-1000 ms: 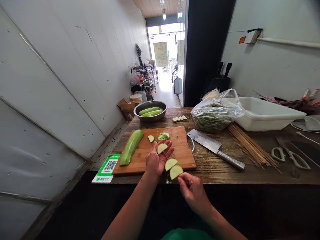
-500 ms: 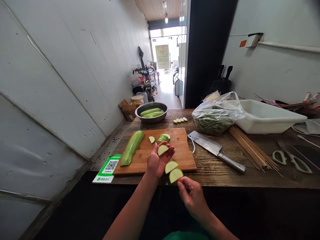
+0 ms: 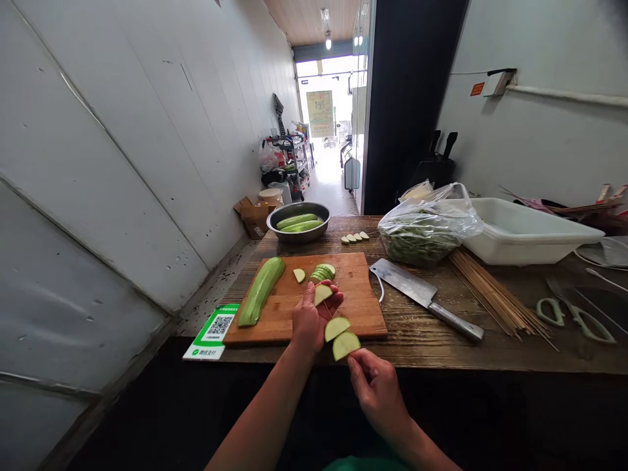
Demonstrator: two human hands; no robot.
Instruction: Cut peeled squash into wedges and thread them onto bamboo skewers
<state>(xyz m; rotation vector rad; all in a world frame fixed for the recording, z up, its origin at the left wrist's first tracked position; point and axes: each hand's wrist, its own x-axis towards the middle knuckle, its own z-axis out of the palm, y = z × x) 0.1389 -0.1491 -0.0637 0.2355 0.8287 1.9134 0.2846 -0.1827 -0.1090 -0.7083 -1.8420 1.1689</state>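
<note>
My left hand (image 3: 308, 322), palm up over the front of the wooden cutting board (image 3: 362, 297), holds a half-round zucchini slice (image 3: 322, 294) between thumb and fingers. A thin skewer (image 3: 328, 311) runs from that slice towards two more zucchini slices (image 3: 338, 328) threaded on it. Nearer to me, my right hand (image 3: 380, 386) pinches the skewer's end by the closest slice (image 3: 347, 345); the fingers hide most of that end. Beyond my left hand lie a row of cut slices (image 3: 322, 272) and one loose slice (image 3: 299, 275). A peeled zucchini (image 3: 261, 291) rests on the board's left.
Right of the board lie a cleaver (image 3: 405, 281), bamboo skewers (image 3: 498, 297) and scissors (image 3: 574, 311). Behind stand a plastic bag of green vegetables (image 3: 424, 235), a white tub (image 3: 534, 245) and a metal bowl (image 3: 275, 226) with zucchinis. Several skewered slices (image 3: 354, 238) lie near the bowl.
The slice in my left hand has tilted slightly and the left fingers have shifted a little. My right hand keeps almost the same place. The whole view has moved very slightly.
</note>
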